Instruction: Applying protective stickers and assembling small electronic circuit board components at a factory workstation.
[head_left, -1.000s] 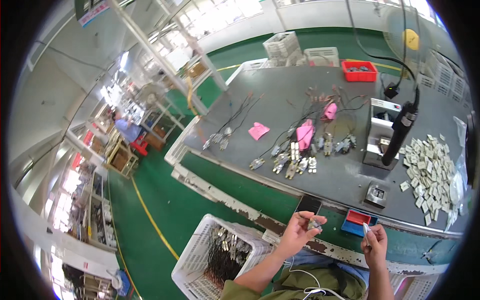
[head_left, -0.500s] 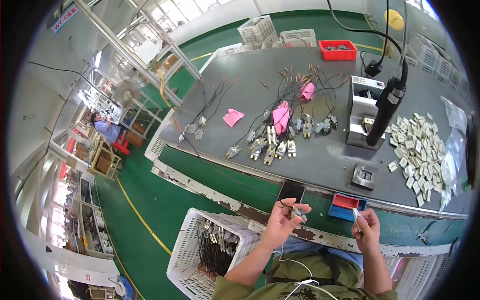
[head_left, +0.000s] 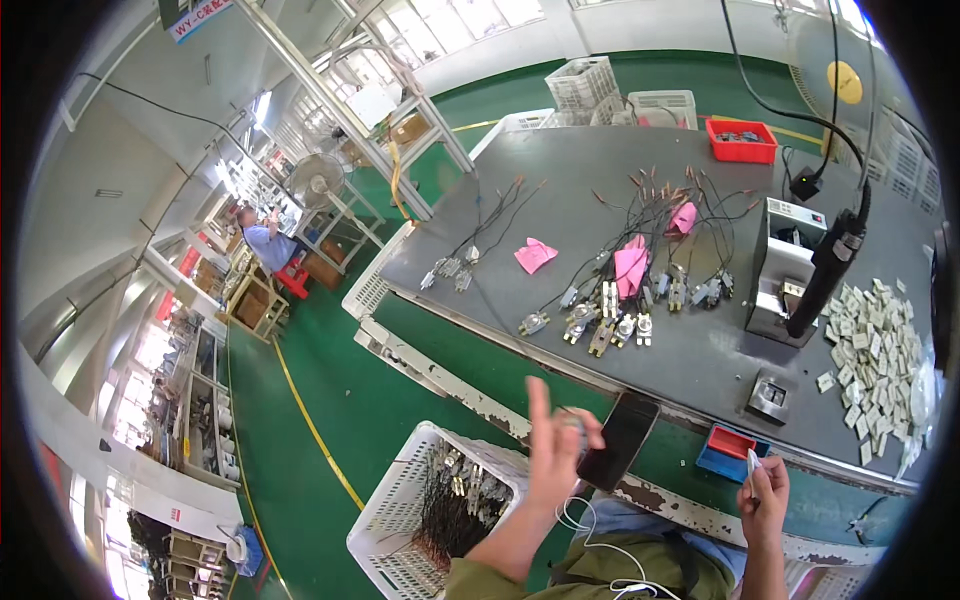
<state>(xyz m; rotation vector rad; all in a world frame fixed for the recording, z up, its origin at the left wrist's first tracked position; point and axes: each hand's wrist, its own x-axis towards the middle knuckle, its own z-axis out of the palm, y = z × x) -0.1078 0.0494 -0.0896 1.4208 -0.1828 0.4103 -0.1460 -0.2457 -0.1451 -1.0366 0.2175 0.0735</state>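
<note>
My left hand (head_left: 552, 455) is raised over the bench's front edge, index finger pointing up. Its other fingers are closed round a small wired metal part (head_left: 574, 424), partly hidden and blurred. Beside it a black phone (head_left: 622, 440) lies at the bench edge. My right hand (head_left: 764, 492), farther right, pinches a slim white piece (head_left: 752, 462) between thumb and fingers. Just beyond that hand sit a red tray (head_left: 732, 442) and a blue tray (head_left: 722, 463). More wired metal parts (head_left: 603, 330) are spread on the grey bench (head_left: 480, 310) with pink scraps (head_left: 631, 268).
A white crate (head_left: 385, 545) of wired parts stands at lower left. On the bench are a bench device (head_left: 778, 265), a black cylindrical tool (head_left: 828, 280), a metal block (head_left: 769, 396), a pile of pale pieces (head_left: 872, 370) and a red bin (head_left: 742, 141). A person (head_left: 268, 242) sits far left.
The whole view has shifted, so the bench appears farther right and lower. My left index finger has straightened upward, and more of the phone shows. The right hand still pinches the white piece.
</note>
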